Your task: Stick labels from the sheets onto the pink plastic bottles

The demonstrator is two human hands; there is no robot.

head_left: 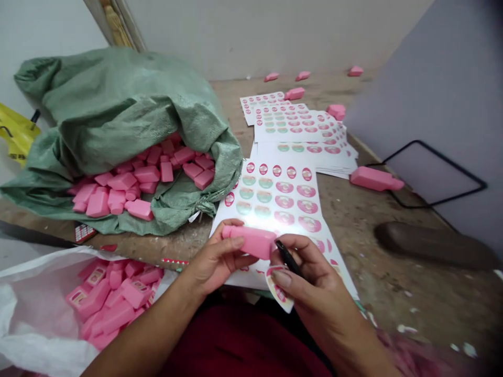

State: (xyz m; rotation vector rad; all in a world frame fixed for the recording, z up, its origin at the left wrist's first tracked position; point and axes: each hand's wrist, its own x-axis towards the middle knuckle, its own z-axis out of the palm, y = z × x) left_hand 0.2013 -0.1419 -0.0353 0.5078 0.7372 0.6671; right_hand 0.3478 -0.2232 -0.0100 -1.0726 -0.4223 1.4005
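left hand [215, 262] grips pink bottle [253, 242], near centre above sticker sheet [275, 187], seemingly to steady it; right hand [316, 280] pinches loose sticker [281, 294] and black tool [290, 258] together, probably keeping both handy

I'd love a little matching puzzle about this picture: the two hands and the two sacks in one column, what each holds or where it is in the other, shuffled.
Column one
1. Left hand
2. Right hand
3. Green sack
4. White sack

Column two
A. In the picture's lower left
B. Holding a black pen-like tool and a sticker
C. In the picture's upper left
D. Holding a pink bottle

Pairs
Left hand: D
Right hand: B
Green sack: C
White sack: A
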